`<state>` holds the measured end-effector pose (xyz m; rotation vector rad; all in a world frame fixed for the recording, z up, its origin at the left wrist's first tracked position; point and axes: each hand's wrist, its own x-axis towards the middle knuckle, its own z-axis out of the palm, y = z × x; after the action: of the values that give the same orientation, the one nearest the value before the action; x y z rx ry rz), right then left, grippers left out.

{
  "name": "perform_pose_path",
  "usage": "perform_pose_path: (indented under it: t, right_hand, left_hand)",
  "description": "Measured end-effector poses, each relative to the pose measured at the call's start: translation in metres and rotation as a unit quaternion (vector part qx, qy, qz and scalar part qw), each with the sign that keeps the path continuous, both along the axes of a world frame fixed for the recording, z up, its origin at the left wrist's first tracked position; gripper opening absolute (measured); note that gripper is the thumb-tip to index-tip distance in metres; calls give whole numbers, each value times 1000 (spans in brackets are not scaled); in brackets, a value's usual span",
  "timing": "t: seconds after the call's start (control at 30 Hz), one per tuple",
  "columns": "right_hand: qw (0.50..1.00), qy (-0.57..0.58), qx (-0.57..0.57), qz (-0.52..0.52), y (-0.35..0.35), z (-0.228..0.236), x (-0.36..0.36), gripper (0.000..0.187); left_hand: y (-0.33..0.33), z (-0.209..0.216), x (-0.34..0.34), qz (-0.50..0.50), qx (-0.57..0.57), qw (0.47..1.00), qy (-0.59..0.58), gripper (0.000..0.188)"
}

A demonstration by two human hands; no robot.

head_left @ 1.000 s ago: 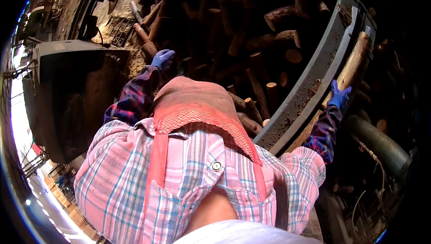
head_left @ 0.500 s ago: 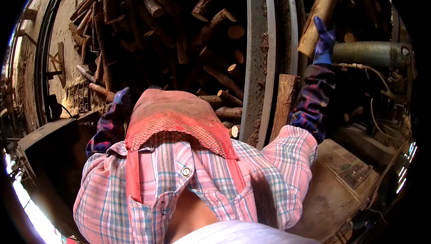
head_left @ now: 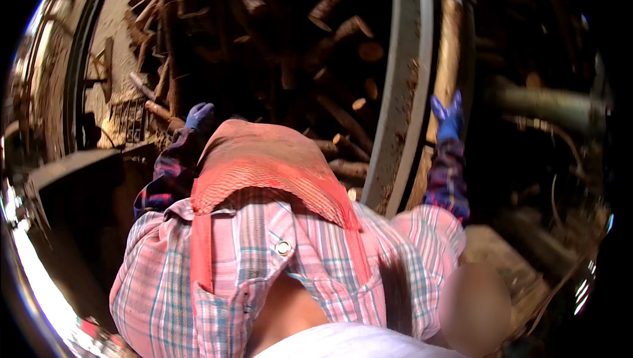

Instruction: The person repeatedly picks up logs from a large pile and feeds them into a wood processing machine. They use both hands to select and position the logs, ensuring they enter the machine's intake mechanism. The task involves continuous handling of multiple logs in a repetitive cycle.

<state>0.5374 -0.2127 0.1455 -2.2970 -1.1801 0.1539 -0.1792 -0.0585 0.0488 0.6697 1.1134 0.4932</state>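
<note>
My right hand (head_left: 448, 115), in a blue-purple glove, is closed over a pale, barked log (head_left: 450, 45), thumb on one side and fingers on the other. This log lies lengthwise in a metal channel (head_left: 403, 81) that runs away from me. Its near end shows just beside my wrist. Another log (head_left: 421, 177) lies nearer my body in the same line. My left hand (head_left: 200, 116), in a blue glove, is curled with its fingers together beside the dark woodpile. Nothing shows in it.
A large heap of cut logs (head_left: 346, 120) fills the left and middle. A thick greenish cylinder (head_left: 550, 102) with hoses lies at the right. Behind my right arm stands a pale metal box (head_left: 508, 252). A dark bin-like edge (head_left: 72, 160) is at my left.
My right hand has brought the log leftward and down into the channel, where it was tilted above the right side before. My left hand has risen slightly and curled. The view has shifted.
</note>
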Motion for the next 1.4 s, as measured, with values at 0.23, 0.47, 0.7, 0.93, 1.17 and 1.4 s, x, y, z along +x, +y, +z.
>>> perform_pose_path:
  t: [0.23, 0.47, 0.7, 0.93, 1.17, 1.4]
  right_hand:
    - [979, -182, -38, -86, 1, 18, -52, 77]
    - [997, -38, 57, 44, 88, -71, -229, 60]
    - [891, 213, -316, 245, 171, -150, -393, 70]
    - [828, 325, -393, 232, 377, -311, -516, 70]
    - [937, 246, -220, 116, 578, -413, -616, 67]
    - [926, 257, -238, 138, 602, -386, -634, 39]
  left_hand:
    - [-40, -46, -103, 149, -232, 952, 133, 31]
    - [44, -77, -142, -8, -219, 966, -141, 27]
    - [126, -38, -72, 57, -58, 985, 152, 43]
    - [78, -72, -193, 265, -197, 943, -40, 13]
    - [-9, -90, -304, 369, -417, 822, 120, 36]
    - [46, -110, -268, 355, -322, 878, 4, 18]
